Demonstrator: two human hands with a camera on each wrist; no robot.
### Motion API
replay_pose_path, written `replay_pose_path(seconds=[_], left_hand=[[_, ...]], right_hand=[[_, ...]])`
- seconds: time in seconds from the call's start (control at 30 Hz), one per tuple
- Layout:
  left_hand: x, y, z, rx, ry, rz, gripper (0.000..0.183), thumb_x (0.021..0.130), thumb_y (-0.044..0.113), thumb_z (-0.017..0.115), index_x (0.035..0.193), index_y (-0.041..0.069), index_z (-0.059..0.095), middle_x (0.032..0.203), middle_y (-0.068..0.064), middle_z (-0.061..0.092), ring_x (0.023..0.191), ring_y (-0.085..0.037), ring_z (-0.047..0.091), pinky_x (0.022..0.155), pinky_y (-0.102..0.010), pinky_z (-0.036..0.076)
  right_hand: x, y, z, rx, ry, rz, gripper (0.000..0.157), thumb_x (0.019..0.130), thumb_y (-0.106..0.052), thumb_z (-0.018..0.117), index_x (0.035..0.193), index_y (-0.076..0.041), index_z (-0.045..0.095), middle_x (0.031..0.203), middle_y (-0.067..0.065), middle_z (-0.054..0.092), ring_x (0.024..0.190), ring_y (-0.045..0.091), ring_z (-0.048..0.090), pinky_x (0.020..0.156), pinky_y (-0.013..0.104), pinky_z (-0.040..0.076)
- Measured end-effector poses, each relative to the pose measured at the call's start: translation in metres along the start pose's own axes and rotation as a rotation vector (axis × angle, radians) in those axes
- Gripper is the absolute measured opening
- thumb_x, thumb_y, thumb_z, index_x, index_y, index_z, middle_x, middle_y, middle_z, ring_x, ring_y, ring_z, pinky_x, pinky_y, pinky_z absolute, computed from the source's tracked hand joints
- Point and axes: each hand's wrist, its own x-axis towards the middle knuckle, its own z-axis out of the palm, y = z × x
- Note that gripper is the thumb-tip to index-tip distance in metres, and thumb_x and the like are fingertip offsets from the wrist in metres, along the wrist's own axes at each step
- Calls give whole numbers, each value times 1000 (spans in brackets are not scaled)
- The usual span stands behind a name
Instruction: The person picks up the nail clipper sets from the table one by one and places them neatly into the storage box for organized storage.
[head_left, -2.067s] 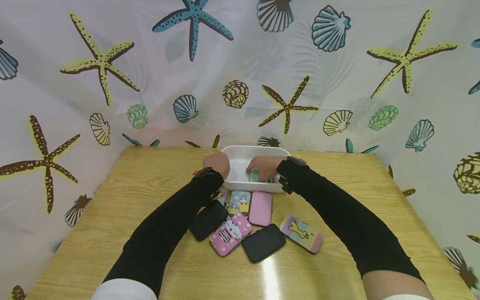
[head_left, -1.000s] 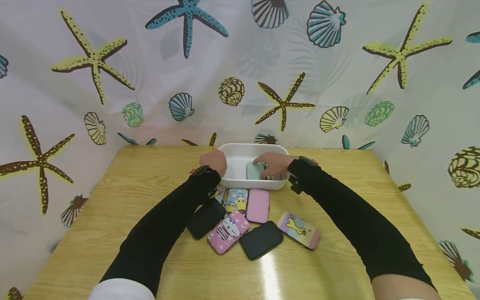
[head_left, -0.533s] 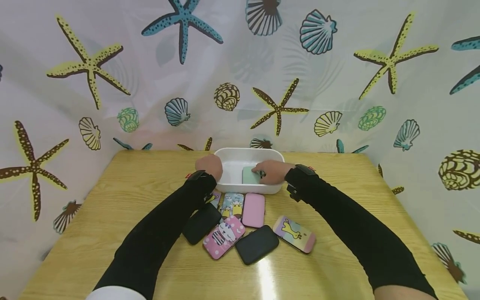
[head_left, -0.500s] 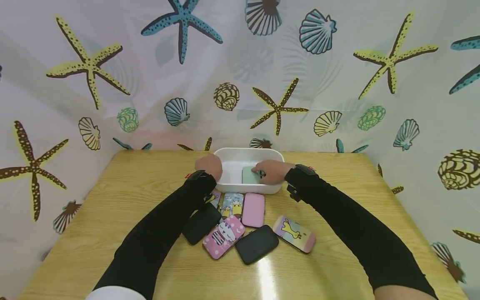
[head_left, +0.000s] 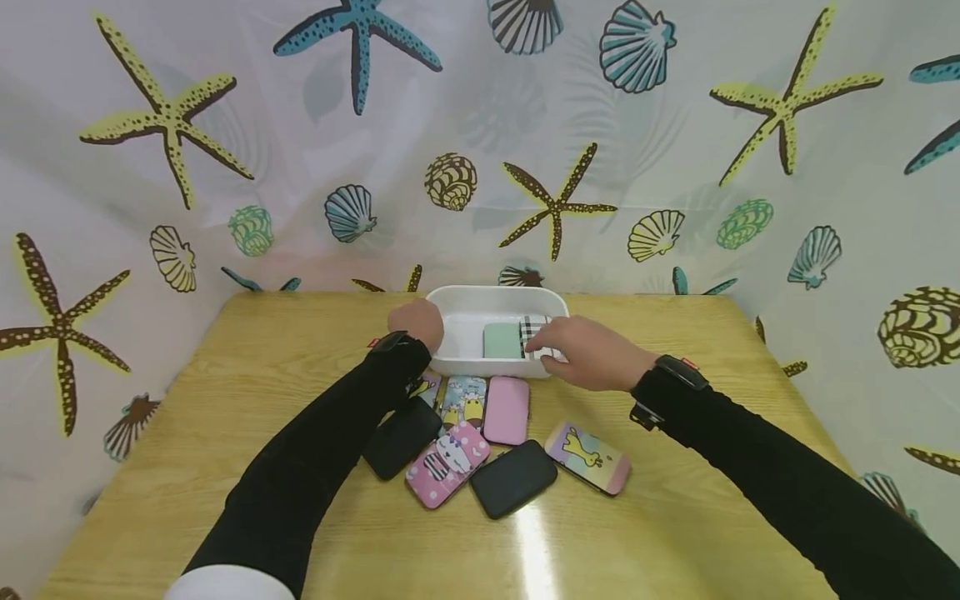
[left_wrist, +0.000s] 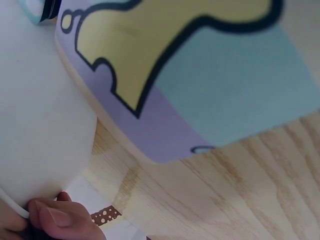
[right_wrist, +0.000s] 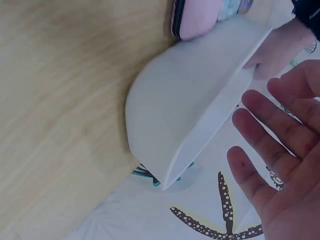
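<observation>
My left hand grips the left end of a white plastic bin; in the left wrist view its thumb lies at the rim. Inside the bin, toward the right, a mint-green case lies beside a black-and-white plaid case. Over the bin's right end is my right hand, partly covering the plaid case. The right wrist view shows its palm and spread, slightly bent fingers holding nothing. A giraffe-print case fills the upper left wrist view, below my left wrist.
Several small cases lie in front of the bin: a plain pink one, one with giraffes on blue, a pink dotted one and two black ones. Another giraffe case lies to the right. A shell-and-starfish curtain hangs behind the table.
My right hand has let go of the cases in the bin and drawn back to the right and toward me. The plaid case now shows beside the mint one. My left hand stays at the bin.
</observation>
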Motion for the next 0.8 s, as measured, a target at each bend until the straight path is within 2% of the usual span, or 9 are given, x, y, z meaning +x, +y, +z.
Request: replay_pose_path(seconds=[0.1, 0.2, 0.3, 0.43, 0.5, 0.6, 0.8], left_hand=[[0, -1, -3, -5, 5, -2, 26, 103, 21, 51, 107, 5, 70, 92, -8, 69, 72, -19, 61, 61, -32, 49], [-1, -2, -5, -12, -7, 10, 28, 103, 21, 49, 110, 4, 70, 94, -9, 69, 72, -19, 61, 60, -32, 48], [-1, -2, -7, -20, -11, 17, 30, 104, 21, 47, 110, 4, 70, 95, -9, 70, 72, -20, 61, 60, -33, 48], [-2, -4, -5, -18, 11, 18, 29, 104, 21, 47, 109, 4, 71, 96, -9, 70, 74, -20, 62, 63, -34, 51], [-1, -3, -4, -19, 19, 27, 29, 103, 21, 47, 107, 5, 72, 96, -8, 71, 75, -20, 63, 65, -35, 53], [-2, -1, -3, -28, 9, 39, 30, 103, 22, 47, 106, 5, 72, 96, -8, 71, 75, -19, 64, 66, -35, 54], [-3, -4, -6, -58, -1, 39, 28, 104, 21, 48, 105, 7, 72, 93, -7, 69, 72, -19, 58, 62, -34, 49]], right_hand=[[-23, -9, -1, -1, -14, -18, 23, 94, -18, 68, 116, -14, 74, 114, -1, 72, 107, 16, 66, 92, 37, 54], [-46, -15, 2, 64, -133, 16, 30, 93, -21, 70, 123, -18, 71, 122, -4, 69, 114, 17, 63, 95, 39, 52], [-66, -18, 7, 144, -306, 94, 51, 88, -24, 75, 137, -24, 62, 141, -4, 57, 129, 21, 54, 103, 43, 48], [-81, -22, 15, 176, -443, 160, 79, 76, -26, 84, 147, -31, 51, 159, 0, 38, 141, 27, 42, 109, 48, 42], [-86, -24, 18, 166, -465, 171, 87, 72, -24, 86, 149, -33, 47, 162, 1, 32, 144, 29, 39, 110, 51, 40], [-90, -27, 21, 157, -482, 172, 95, 71, -22, 86, 154, -35, 40, 166, 0, 25, 146, 29, 34, 112, 55, 36], [-90, -33, 29, 160, -490, 131, 106, 70, -13, 82, 158, -37, 29, 168, -3, 19, 151, 27, 25, 113, 67, 25]])
